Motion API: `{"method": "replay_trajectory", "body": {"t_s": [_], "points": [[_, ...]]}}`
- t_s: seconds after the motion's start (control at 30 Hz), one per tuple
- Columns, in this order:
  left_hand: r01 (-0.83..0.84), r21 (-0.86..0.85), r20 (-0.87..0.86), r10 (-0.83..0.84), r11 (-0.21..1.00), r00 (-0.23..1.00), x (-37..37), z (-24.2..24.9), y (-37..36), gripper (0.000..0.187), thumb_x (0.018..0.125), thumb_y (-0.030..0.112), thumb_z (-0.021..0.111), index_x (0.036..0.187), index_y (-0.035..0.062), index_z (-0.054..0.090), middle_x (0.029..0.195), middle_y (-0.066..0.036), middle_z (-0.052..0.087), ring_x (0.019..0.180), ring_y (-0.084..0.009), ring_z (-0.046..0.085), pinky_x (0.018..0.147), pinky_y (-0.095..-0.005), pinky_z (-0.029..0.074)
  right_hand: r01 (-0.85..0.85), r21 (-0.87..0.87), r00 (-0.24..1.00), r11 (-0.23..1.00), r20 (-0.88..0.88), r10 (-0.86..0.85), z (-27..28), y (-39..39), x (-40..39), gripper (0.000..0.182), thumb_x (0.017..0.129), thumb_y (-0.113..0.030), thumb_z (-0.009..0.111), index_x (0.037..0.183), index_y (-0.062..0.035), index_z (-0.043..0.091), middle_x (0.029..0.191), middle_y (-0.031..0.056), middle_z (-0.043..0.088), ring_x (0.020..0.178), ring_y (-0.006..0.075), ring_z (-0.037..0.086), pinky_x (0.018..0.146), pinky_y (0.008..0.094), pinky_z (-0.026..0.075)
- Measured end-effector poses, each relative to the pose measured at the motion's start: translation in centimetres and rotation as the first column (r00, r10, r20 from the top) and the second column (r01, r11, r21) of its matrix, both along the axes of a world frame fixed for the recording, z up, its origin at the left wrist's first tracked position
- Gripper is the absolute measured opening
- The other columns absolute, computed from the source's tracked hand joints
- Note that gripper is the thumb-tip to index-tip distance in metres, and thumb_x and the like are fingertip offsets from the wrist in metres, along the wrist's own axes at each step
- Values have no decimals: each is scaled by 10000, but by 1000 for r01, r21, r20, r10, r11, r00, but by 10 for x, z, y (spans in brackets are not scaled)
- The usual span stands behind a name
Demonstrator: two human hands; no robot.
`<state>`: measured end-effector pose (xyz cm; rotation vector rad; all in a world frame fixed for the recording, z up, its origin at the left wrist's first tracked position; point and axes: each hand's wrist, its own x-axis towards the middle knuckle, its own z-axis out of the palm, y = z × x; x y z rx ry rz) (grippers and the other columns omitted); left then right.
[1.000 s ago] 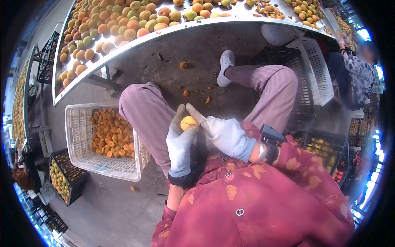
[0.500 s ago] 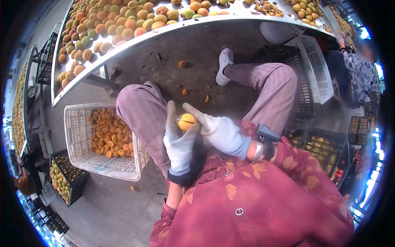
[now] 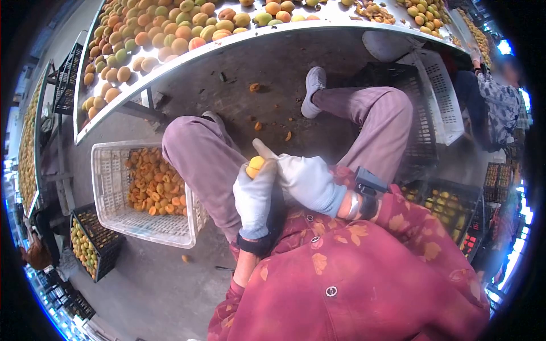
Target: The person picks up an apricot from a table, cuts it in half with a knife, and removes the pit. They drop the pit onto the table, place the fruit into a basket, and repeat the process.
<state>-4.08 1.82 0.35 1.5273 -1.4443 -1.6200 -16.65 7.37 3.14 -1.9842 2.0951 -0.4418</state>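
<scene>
My left hand [image 3: 253, 198], in a white glove, is closed around a yellow apricot [image 3: 255, 165] above my lap. A dark cut line crosses the fruit. My right hand [image 3: 307, 182], gloved too, is right beside it, with one finger stretched past the far side of the apricot. Its other fingers are curled; the thin knife blade seen there a moment ago is now hidden. Left of my knee stands a white plastic crate [image 3: 145, 237], partly filled with orange apricot halves [image 3: 152, 187].
Ahead, a raised white-edged table [image 3: 187, 57] carries many whole apricots [image 3: 165, 28]. Black crates [image 3: 108, 250] of fruit stand on both sides. Fruit scraps [image 3: 255, 87] lie on the floor. At the far right, another person [image 3: 497, 102] sits by the table.
The blade that lay across the apricot has gone out of sight. My left hand has turned and wrapped more tightly around the fruit, and the cut line now faces differently.
</scene>
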Motion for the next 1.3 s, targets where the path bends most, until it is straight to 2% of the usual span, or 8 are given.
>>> {"method": "replay_trajectory", "body": {"t_s": [0.47,0.6,0.7,0.77,0.93,1.0,1.13,1.3], "points": [[73,-288,-39,-88,955,995,11,-5,8,225,826,168,690,972,7,633,765,-101,678,663,-189,664,629,-315,508,-83,222,690,972,716,-105,8,-5,-18,479,865,-205,575,1331,-292,508,1122,103,659,932,286,674,819,318,529],[245,-553,53,-260,797,964,8,1,10,244,806,111,676,1018,6,614,745,-98,676,659,-199,681,609,-312,515,-179,369,161,912,926,-342,2,-12,-25,396,937,-123,573,1321,-44,521,1184,22,609,1050,91,564,907,238,458],[185,-336,-181,-256,924,949,12,-6,10,331,811,98,670,1120,6,597,765,-76,660,643,-142,638,604,-272,507,-161,506,61,847,862,-503,-1,-14,-34,399,942,-65,518,1337,-13,490,1201,34,596,1047,82,561,902,220,453],[211,243,-577,-34,947,816,10,6,4,551,845,162,683,1317,-20,464,836,-48,615,659,-120,566,600,-228,459,-129,434,-131,891,884,-450,-7,-17,-46,397,940,-29,462,1334,28,470,1210,33,586,954,76,592,831,200,461],[225,345,-738,116,911,665,17,17,-3,610,862,40,583,1426,1,354,852,-34,592,641,-75,519,603,-196,446,176,227,575,958,766,-287,58,-59,-51,404,948,-96,482,1346,-26,482,1006,63,670,689,71,593,693,201,466],[186,386,-749,189,903,635,17,20,-1,520,852,37,587,1347,-9,434,827,-38,602,661,-90,546,616,-214,460,-31,-193,865,981,486,123,70,-94,-31,368,947,-174,484,1310,-122,515,723,101,661,642,196,671,532,332,528],[180,352,-619,84,918,780,29,1,3,473,843,89,622,1260,-47,445,876,-104,608,741,-170,588,677,-276,479,-492,14,855,871,195,480,118,-147,36,424,829,-169,577,1146,101,498,872,222,675,803,381,671,692,453,534],[180,378,-746,184,908,640,34,11,0,507,823,39,571,1301,-40,423,1005,-115,618,737,-158,589,714,-282,472,-206,259,895,944,440,75,140,-141,29,414,883,-233,570,1262,-68,569,1079,183,665,1015,318,640,872,332,503]]}}
